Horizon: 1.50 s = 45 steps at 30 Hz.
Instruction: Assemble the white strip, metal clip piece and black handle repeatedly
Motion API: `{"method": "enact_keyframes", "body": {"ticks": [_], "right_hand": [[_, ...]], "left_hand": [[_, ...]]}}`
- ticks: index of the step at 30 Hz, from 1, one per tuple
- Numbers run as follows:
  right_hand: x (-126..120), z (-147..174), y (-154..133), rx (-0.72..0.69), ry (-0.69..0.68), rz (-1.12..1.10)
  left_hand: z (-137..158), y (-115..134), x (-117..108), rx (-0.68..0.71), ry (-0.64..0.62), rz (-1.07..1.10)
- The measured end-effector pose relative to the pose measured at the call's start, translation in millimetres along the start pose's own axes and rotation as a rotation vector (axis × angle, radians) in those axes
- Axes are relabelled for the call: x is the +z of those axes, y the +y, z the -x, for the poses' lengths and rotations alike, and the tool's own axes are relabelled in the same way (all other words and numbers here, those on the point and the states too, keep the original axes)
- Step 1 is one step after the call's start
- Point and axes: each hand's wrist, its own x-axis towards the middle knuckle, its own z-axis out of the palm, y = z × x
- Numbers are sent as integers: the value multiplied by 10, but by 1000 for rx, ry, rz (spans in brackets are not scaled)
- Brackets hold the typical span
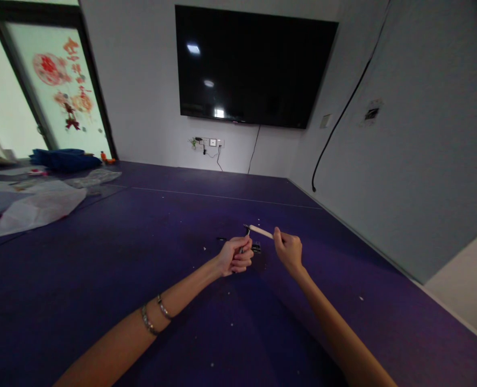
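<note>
My right hand (289, 250) is closed round one end of a slim, pale stick (261, 231). The stick slants up and left, and its far end has a small dark tip. Just left of it, my left hand (237, 256) is closed in a pinch on a thin, dark and silvery object (247, 233). Its kind is too small to make out. The top of this object is close to the stick's tip; whether they touch I cannot tell. Behind my left hand lies a small black item (256, 248), partly hidden, with another thin black piece (221, 238) to its left.
Small white scraps (361, 298) dot the purple surface (161, 322). Crumpled translucent plastic (48, 207) and a dark blue cloth heap (64, 159) lie at the left. A black cable (343, 110) hangs down the right wall, and a television (256, 67) hangs ahead.
</note>
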Motion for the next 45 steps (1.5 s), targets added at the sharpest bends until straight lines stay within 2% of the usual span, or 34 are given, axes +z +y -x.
{"method": "enact_keyframes", "body": {"ticks": [3,6,9,12,17,19,22,29,34,38,42,45], "right_hand": [[39,-1,134,87,-9,-51],[62,-69,209,243,-68,-236],[44,-159,159,386,-238,-519],[-10,-194,-7,512,-410,-846],[-109,-116,-405,695,-541,-1347],[-145,-63,-558,780,-568,-1480],[-204,27,-751,819,-581,-1588],[-319,263,-1024,856,-639,-1592],[-316,319,-1026,780,-588,-1541],[-333,197,-906,590,-527,-1385],[-466,-79,-665,360,-466,-1177],[-615,-274,-464,262,-454,-904]], "left_hand": [[-12,14,-21,48,48,-70],[-61,1,-61,160,195,-208],[-117,-29,-100,263,410,-391],[-146,-55,-139,275,528,-496],[-181,-96,-248,303,587,-539],[-204,-120,-309,320,591,-524],[-231,-155,-388,335,567,-502],[-206,-169,-389,366,468,-517],[-197,-132,-407,395,428,-638],[-168,-76,-415,396,379,-762],[-102,22,-335,409,338,-872],[-50,110,-253,443,327,-958]]}}
